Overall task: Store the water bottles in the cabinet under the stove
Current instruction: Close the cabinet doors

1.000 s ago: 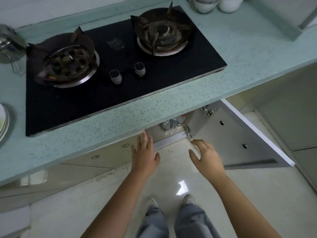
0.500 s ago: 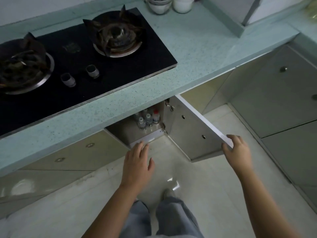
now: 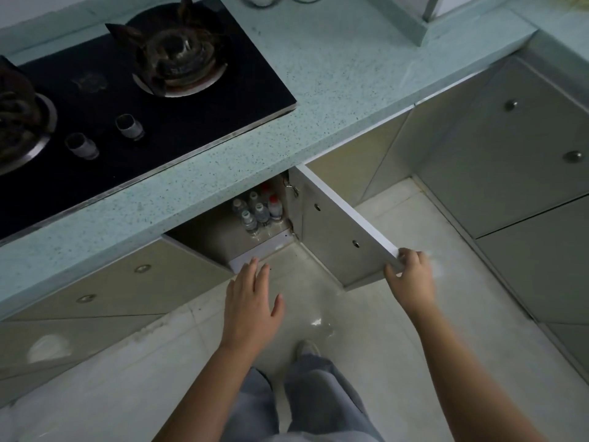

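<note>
Water bottles [image 3: 258, 212] sit in the open cabinet [image 3: 220, 234] as we hold its door [image 3: 334, 231].
The bottles are small and clear, most with pale caps and at least one with a red cap. They stand upright in a tight cluster at the cabinet's hinge side, under the speckled green table [image 3: 350, 74] at about 5 o'clock from the black stove [image 3: 143, 100]. Our right hand [image 3: 411, 277], at 4 o'clock from the bottles, grasps the door's outer top corner, its fingers [image 3: 411, 255] curled over the white edge. Our left hand [image 3: 251, 309], at 6 o'clock from the bottles, is released and flat, fingers [image 3: 251, 274] straight and slightly spread, holding nothing. Its tips reach the cabinet's white front sill; we cannot tell whether they touch it.
</note>
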